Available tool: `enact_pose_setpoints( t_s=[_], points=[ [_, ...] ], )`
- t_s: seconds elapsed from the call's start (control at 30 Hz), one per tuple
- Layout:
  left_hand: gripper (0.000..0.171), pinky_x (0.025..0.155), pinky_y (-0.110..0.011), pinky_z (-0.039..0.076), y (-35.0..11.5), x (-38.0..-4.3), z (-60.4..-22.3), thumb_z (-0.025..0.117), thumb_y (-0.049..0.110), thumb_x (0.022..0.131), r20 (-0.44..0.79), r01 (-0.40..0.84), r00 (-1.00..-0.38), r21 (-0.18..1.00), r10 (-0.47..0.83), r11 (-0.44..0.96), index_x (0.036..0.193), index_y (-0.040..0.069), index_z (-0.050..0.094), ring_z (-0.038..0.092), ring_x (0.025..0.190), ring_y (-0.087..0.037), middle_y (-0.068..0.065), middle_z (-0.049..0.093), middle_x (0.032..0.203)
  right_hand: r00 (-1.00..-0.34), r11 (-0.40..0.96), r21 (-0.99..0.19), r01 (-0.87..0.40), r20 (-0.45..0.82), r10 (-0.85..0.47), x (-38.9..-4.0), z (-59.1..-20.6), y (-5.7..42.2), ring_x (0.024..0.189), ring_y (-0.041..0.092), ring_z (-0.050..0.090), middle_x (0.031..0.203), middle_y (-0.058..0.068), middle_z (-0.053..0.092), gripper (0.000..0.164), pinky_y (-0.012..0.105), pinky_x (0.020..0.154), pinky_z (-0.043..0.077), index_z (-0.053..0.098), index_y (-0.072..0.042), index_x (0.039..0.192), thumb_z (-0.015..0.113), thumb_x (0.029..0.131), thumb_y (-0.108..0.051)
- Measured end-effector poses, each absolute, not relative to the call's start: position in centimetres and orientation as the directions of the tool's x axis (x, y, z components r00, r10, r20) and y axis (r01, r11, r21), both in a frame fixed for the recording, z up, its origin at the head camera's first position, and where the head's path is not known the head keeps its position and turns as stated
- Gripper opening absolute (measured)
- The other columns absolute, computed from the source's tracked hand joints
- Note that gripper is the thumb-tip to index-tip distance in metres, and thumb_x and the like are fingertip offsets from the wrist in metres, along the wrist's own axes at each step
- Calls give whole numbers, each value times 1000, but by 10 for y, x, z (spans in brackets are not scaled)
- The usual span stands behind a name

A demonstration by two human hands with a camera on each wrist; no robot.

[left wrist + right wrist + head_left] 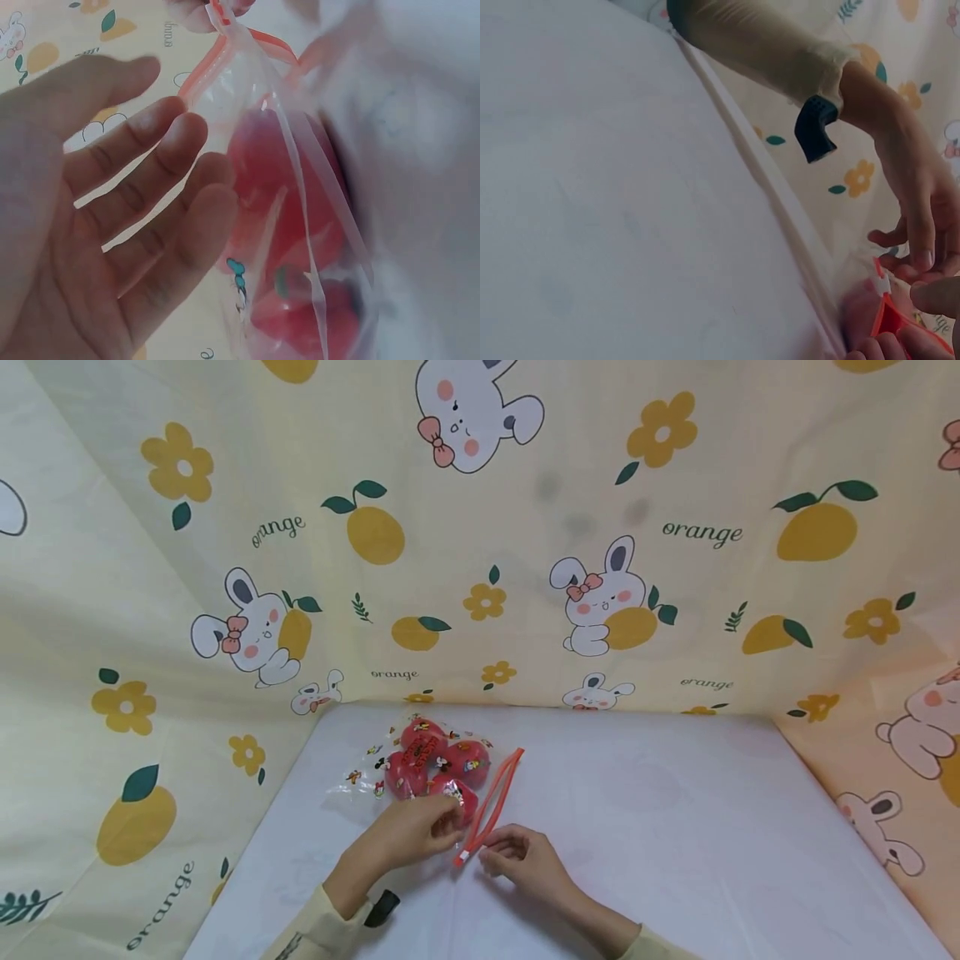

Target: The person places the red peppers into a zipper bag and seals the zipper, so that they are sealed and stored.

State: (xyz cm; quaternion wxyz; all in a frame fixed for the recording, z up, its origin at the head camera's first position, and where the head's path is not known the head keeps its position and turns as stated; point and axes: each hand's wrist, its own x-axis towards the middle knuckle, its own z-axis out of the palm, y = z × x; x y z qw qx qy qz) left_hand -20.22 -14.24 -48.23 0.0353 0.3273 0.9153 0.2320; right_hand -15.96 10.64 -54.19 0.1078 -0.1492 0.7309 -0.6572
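A clear zip bag (367,793) with small cartoon prints lies on the table, holding several round red things (420,735); one shows a green stem in the left wrist view. Its red zip strip (504,781) bows apart into a loop, with a white slider (464,855) at the near end. My right hand (528,864) pinches the strip near this slider; the left wrist view shows its fingertips (199,13) at the strip's end. My left hand (416,835) is beside the bag, fingers loosely extended and apart (135,172), holding nothing.
The white table (660,835) meets a patterned cloth (480,543) at the back and on both sides. A black piece (382,908) sticks out from the left sleeve at the wrist.
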Motion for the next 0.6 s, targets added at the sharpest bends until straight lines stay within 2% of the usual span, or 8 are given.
enact_pose_setpoints(
  t_s=[0.17,0.43,0.6],
  points=[
    [20,71,-22,50,-146,-199,-484,82,35,95,50,570,-780,471,624,673,106,28,68,60,81,-6,17,63,91,-930,88,-995,-43,7,-368,-157,-545,103,84,19,75,102,24,76,24,22,71,56,71,10,117,75,100,-7],
    [31,69,-23,48,-148,-195,-489,88,42,89,29,581,-768,454,640,675,107,28,68,55,80,0,17,62,89,-920,123,-990,-63,10,-391,-153,-547,99,77,11,73,99,25,78,22,20,61,49,76,7,113,77,99,-10],
    [32,69,-24,47,-146,-195,-489,89,42,88,-4,556,-780,456,626,695,109,29,67,55,80,-1,18,61,90,-918,145,-987,-63,0,-397,-154,-546,95,75,11,72,96,25,78,21,22,61,51,79,5,111,76,100,-13]
  ],
)
